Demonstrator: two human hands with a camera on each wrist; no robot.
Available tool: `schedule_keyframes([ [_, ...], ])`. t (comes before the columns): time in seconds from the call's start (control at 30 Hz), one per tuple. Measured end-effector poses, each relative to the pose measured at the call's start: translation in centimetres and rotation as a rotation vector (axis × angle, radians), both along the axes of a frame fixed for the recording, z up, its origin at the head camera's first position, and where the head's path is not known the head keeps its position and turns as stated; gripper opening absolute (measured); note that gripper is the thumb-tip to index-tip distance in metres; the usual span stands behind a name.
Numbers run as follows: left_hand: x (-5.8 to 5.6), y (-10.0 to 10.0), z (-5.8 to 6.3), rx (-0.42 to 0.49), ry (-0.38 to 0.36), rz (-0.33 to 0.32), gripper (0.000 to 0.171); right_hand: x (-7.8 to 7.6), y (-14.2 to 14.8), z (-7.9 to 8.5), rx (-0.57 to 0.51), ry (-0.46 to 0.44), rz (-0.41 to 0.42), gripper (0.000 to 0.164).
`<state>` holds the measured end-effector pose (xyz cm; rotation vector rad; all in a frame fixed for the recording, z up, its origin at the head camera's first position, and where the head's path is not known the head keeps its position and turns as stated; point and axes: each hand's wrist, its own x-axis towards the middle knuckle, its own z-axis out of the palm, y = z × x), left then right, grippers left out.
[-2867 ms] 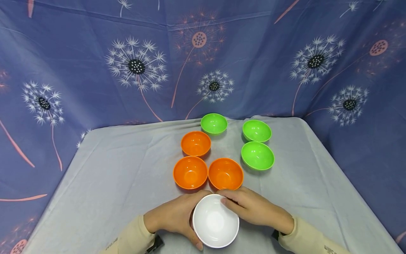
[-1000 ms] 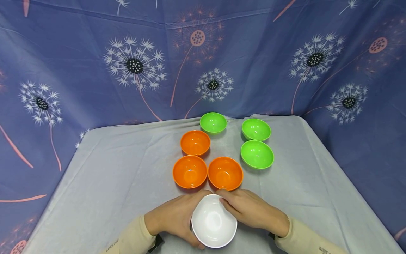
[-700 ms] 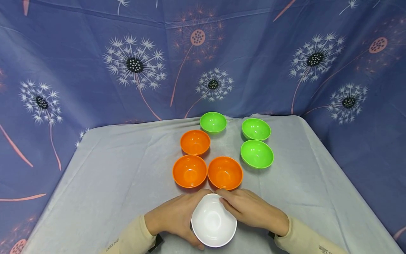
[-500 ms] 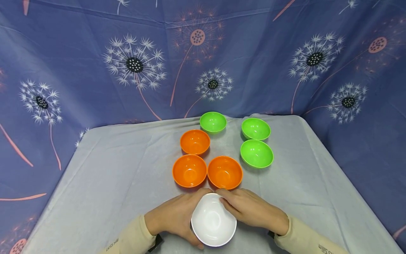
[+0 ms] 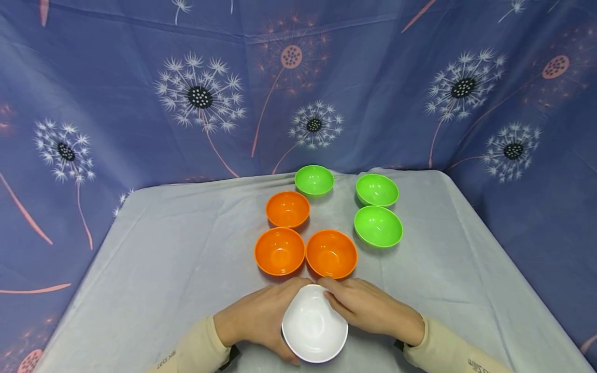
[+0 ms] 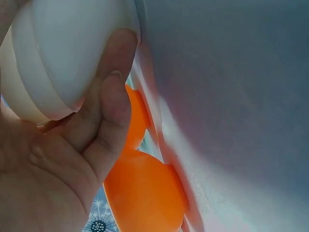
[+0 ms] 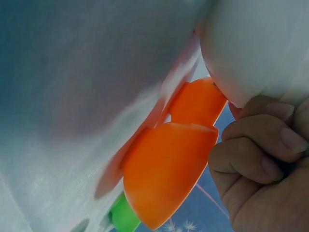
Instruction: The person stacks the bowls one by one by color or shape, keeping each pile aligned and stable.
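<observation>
White bowls [image 5: 314, 324], nested in a stack, sit upright between a person's two hands at the near side of the cloth-covered surface [image 5: 186, 248]. From above I see only the top bowl's inside; from the left wrist, more than one rim shows in the side of the stack. I cannot tell whether its base touches the cloth.

The left hand [image 5: 263, 318] has its grip clamped on the stack's left side, thumb along the near side and fingers round the far side. The right hand [image 5: 373, 308] pinches the stack at its far right, the thumb at the rim and the other fingers curled against the outer wall. Both wrists come out of beige sleeves [image 5: 198, 347].

Just beyond the hands stand a left orange bowl [image 5: 280, 252] and a right orange bowl [image 5: 331, 255], their rims meeting or nearly so. A rear orange bowl [image 5: 287, 210] stands close behind the left one. Farther back is a lone green bowl [image 5: 314, 181]; to the right, a back green bowl [image 5: 377, 190] stands right behind a front green bowl [image 5: 378, 227]. A blue dandelion-print curtain [image 5: 373, 77] hangs behind everything.
</observation>
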<state>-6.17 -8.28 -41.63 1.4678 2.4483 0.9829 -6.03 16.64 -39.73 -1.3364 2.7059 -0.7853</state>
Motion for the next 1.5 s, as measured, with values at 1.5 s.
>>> schedule_keyframes([
  [1.5, 0.0, -0.1, 0.2, 0.022, -0.014, 0.006, 0.115, -6.7, 8.9, 3.8, -0.015, 0.151, -0.559, 0.039],
])
